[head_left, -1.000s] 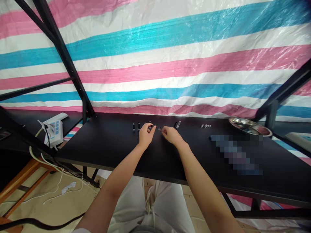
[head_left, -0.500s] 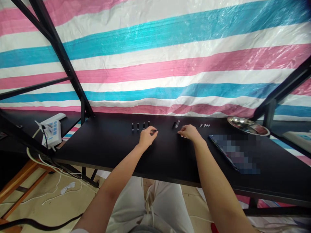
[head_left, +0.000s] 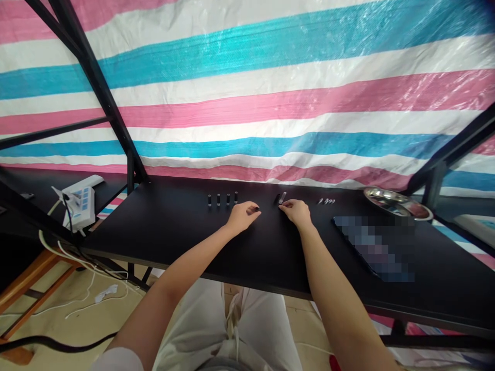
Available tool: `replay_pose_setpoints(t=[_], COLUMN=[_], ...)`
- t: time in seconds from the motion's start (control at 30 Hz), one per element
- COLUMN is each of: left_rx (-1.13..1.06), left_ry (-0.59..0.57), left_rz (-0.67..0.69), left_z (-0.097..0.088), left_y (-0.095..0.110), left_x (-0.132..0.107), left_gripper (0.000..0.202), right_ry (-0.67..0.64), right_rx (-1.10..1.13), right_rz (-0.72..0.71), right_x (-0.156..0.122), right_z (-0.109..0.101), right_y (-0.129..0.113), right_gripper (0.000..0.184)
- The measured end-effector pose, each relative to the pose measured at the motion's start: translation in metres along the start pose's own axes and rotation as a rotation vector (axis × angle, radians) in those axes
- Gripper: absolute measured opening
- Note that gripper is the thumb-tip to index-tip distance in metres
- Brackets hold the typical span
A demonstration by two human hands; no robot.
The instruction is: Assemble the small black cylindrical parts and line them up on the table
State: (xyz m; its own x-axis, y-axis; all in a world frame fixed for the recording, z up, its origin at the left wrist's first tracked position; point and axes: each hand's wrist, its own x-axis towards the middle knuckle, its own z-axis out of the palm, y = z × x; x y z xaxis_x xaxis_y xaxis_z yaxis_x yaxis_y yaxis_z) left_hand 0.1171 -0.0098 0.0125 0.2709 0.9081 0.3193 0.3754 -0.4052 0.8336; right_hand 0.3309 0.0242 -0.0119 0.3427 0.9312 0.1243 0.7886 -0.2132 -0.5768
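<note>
My left hand rests on the black table with its fingers curled round a small dark piece I cannot name. My right hand lies just right of it, fingers pinched at a small clear-and-black tube lying on the table. A row of several small black upright cylinders stands just behind and left of my left hand. A few tiny metal bits lie to the right of my right hand.
A metal bowl sits at the far right. A blurred flat item lies right of centre. A white power strip with cables sits left, beside black frame posts. A striped tarp hangs behind.
My right hand swung out to the right, then came back left to the small tube. My left hand shifted slightly right, away from the row of cylinders, still curled.
</note>
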Motion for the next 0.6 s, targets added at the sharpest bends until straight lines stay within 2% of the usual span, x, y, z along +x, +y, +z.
replay_pose_setpoints(t=[0.13, 0.37, 0.5, 0.6], left_rx=[0.006, 0.004, 0.041, 0.108], left_ry=[-0.039, 0.012, 0.05, 0.059], left_rz=[0.011, -0.103, -0.152, -0.168], left_z=[0.015, 0.05, 0.066, 0.074], left_y=[0.003, 0.0, -0.006, -0.009], left_x=[0.016, 0.047, 0.062, 0.07], left_gripper=[0.017, 0.022, 0.023, 0.023], right_ry=[-0.072, -0.117, -0.098, -0.033], right_rx=[0.087, 0.118, 0.063, -0.014], right_rz=[-0.045, -0.042, -0.048, -0.015], right_x=[0.006, 0.006, 0.001, -0.004], right_z=[0.0, -0.007, -0.009, -0.008], right_y=[0.008, 0.008, 0.001, -0.003], right_gripper=[0.013, 0.011, 0.015, 0.02])
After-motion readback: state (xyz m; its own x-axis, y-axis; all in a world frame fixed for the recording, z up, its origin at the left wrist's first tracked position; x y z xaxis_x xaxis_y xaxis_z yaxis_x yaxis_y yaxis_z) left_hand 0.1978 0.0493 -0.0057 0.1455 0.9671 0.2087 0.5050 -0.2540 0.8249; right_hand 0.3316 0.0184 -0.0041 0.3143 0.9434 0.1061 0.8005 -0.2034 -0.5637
